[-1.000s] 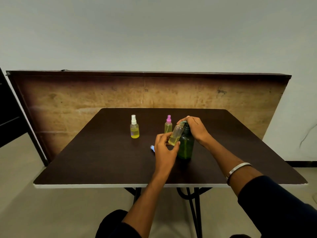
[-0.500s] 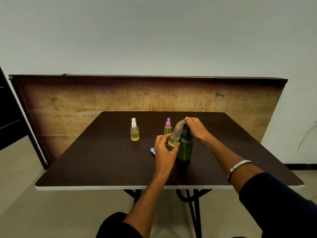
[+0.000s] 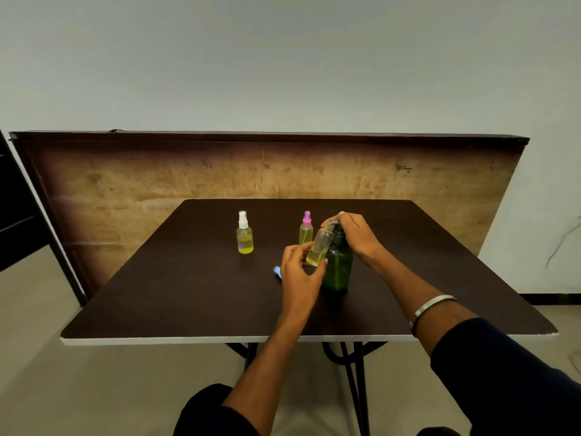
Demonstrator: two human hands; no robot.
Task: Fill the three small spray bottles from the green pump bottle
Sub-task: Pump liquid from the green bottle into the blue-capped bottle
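Gripping open spray bottle point(image 3: 320, 247): left hand point(image 3: 298, 275) | right hand point(image 3: 355, 232) curled on green pump bottle point(image 3: 338, 265) | 2 capped bottles point(image 3: 245, 234)

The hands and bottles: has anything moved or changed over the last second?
Hardly anything. The left hand still holds the uncapped spray bottle tilted under the pump spout, and the right hand stays on the green pump bottle. The white-capped bottle, pink-capped bottle and blue cap have not moved.

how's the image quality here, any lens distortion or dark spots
Head view: wide-angle bowing curves the wooden board and stretches the dark sleeve at the lower corner; dim, even light; the green pump bottle blends into the dark table; no glare.
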